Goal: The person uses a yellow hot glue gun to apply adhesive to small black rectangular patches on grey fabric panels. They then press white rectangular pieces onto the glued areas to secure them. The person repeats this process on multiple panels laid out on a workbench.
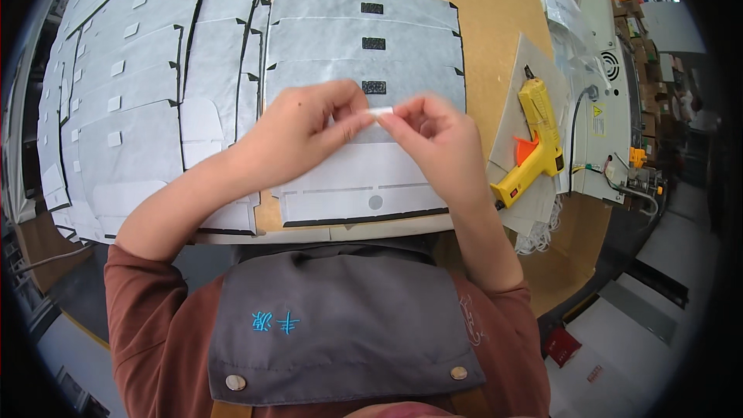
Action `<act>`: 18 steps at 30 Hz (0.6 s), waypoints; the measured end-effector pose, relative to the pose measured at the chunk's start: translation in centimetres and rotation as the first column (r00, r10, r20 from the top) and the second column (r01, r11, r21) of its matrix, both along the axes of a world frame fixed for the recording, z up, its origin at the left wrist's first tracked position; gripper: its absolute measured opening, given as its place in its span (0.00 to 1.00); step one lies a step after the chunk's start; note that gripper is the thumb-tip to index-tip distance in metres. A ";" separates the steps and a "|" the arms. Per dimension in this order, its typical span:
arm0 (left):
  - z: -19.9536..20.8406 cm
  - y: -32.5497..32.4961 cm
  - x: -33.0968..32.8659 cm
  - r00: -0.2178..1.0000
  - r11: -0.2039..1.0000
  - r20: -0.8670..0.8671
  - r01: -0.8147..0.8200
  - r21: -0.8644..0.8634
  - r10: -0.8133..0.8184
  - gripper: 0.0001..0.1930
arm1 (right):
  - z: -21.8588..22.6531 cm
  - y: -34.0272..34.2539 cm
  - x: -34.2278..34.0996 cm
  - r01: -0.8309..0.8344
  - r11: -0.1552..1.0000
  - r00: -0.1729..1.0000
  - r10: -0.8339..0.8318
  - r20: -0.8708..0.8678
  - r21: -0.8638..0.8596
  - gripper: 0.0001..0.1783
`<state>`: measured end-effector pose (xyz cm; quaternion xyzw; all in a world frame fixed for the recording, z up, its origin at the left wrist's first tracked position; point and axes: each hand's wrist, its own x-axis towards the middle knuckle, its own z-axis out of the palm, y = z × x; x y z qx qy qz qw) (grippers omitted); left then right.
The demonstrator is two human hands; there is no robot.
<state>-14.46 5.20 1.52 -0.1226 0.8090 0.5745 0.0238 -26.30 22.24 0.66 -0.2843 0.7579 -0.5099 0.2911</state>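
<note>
Between my fingertips is a small white rectangular piece (380, 111), pinched from both sides. My left hand (313, 118) grips its left end, while my right hand (435, 135), slightly blurred, closes on the right end. Both hands are above a stack of overlapping pale grey-white sheets (325, 4) with black edging. Going up this stack are three black textured patches, the nearest one (374, 87) just beyond my fingers. Toward me, the front sheet has a white flap (333, 205) with a grey round spot (375, 202).
More overlapping pale sheets (147, 151) with small white squares cover the table's left. On the right, a yellow glue gun (542, 116) with an orange trigger lies on grey boards (507, 101), beside a pale machine (607, 139). White cords (542, 236) hang near the table's front edge.
</note>
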 end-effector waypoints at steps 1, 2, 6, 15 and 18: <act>-0.3 -0.5 -0.5 0.999 0.990 -0.044 -0.027 -0.135 0.021 0.05 | -0.1 -0.9 -0.4 0.008 1.000 0.997 -0.006 -0.082 0.021 0.09; -1.3 -1.0 -0.8 0.990 0.969 -0.139 -0.057 -0.242 0.024 0.04 | -0.8 -1.5 -0.8 0.010 1.000 0.998 -0.009 -0.056 0.017 0.10; -3.3 -1.7 -1.0 0.959 0.855 -0.264 -0.222 -0.469 0.104 0.06 | -2.2 -3.3 -1.7 0.002 0.993 0.993 0.011 -0.115 0.117 0.12; -5.1 -1.9 -1.0 0.917 0.758 -0.397 -0.232 -0.609 -0.038 0.08 | -3.2 -3.3 -2.9 0.077 0.973 0.989 -0.046 -0.141 0.217 0.12; -5.0 -1.9 -0.9 0.917 0.752 -0.392 -0.211 -0.624 -0.068 0.10 | -3.1 -3.1 -3.2 0.049 0.976 0.997 -0.035 -0.072 0.211 0.12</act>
